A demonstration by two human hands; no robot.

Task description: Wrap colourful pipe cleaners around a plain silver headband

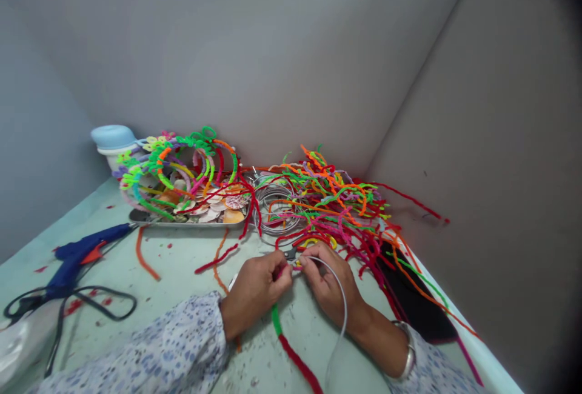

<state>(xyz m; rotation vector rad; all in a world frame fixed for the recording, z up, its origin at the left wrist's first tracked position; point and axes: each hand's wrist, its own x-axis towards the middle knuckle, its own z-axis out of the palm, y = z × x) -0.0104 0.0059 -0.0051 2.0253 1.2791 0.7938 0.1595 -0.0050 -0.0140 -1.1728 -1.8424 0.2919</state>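
Observation:
My left hand (257, 291) and my right hand (328, 285) meet fingertip to fingertip over the pale green table. Between them they pinch a thin silver wire headband (343, 309) that curves back toward my right wrist. A fuzzy pipe cleaner (291, 345), green then red, runs down from my left fingers toward me. A big tangle of coloured pipe cleaners (331, 200) lies just beyond my hands.
A metal tray (191, 219) with shells and finished wrapped headbands (182, 163) sits at the back left, next to a light blue lidded pot (113, 139). A blue glue gun (77, 254) with a black cord lies on the left. A black flat object (413, 297) lies at right.

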